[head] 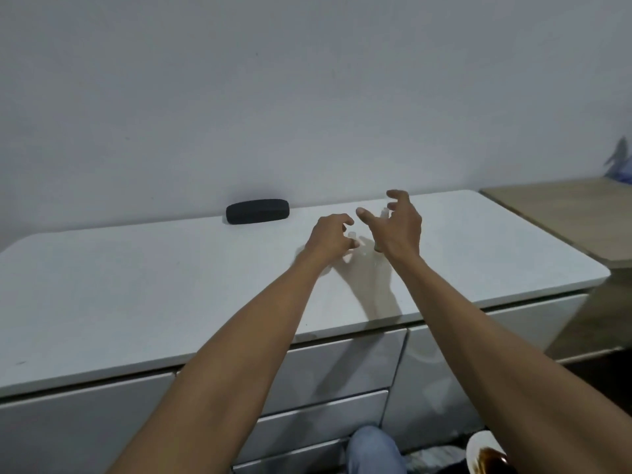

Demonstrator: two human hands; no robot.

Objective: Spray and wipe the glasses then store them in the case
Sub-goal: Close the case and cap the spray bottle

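A closed black glasses case [257, 211] lies at the back of the white cabinet top [136, 295], against the wall. Both my arms reach out over the top, to the right of the case. My left hand [330, 237] hovers with its fingers curled downward like a claw, and I see nothing held in it. My right hand [398, 227] has its thumb and fingers spread. A small pale cap, likely of a spray bottle [385, 212], peeks out between them, and the rest of the bottle is hidden behind the hand. I cannot make out any glasses.
The cabinet has white drawer fronts [342, 367] below its front edge. A lower wooden surface [564, 213] adjoins on the right, with something blue [620, 165] at its far end. My knee in jeans [374, 449] and a white bowl [485, 453] show at the bottom.
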